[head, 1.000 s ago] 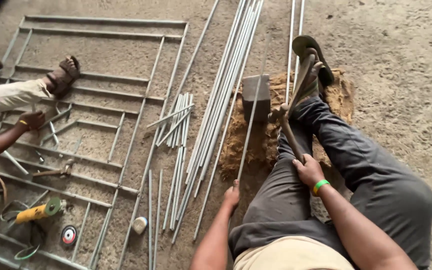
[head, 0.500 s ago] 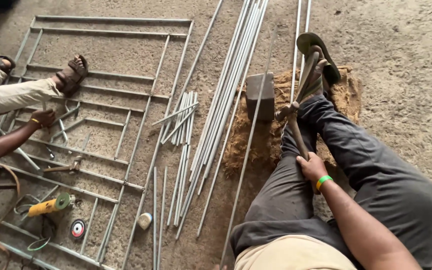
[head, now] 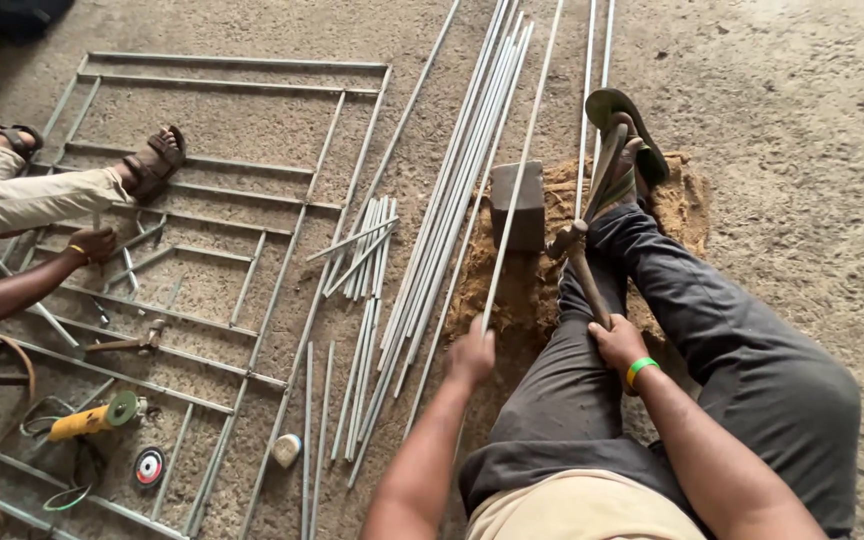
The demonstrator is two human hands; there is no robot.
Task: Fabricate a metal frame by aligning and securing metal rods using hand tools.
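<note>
I sit on the floor with my legs stretched out. My left hand (head: 472, 355) grips the near end of a long thin metal rod (head: 514, 190) that lies across a grey metal block (head: 518, 205). My right hand (head: 616, 340), with a green wristband, holds the wooden handle of a hammer (head: 580, 262) whose head rests by the block. Block and hammer sit on a patch of brown sandy dirt (head: 677, 200) next to my sandalled foot (head: 628, 140).
A bundle of long grey rods (head: 452, 200) and short cut rods (head: 364, 260) lie to my left. A welded metal frame (head: 232, 190) covers the floor; another person (head: 22, 200) works on it. A yellow angle grinder (head: 92, 418), a cutting disc (head: 148, 466) and a second hammer (head: 127, 342) lie near them.
My left hand came back into view and took the rod's near end, now laid over the block. The hammer stays low in my right hand. The view shifted slightly.
</note>
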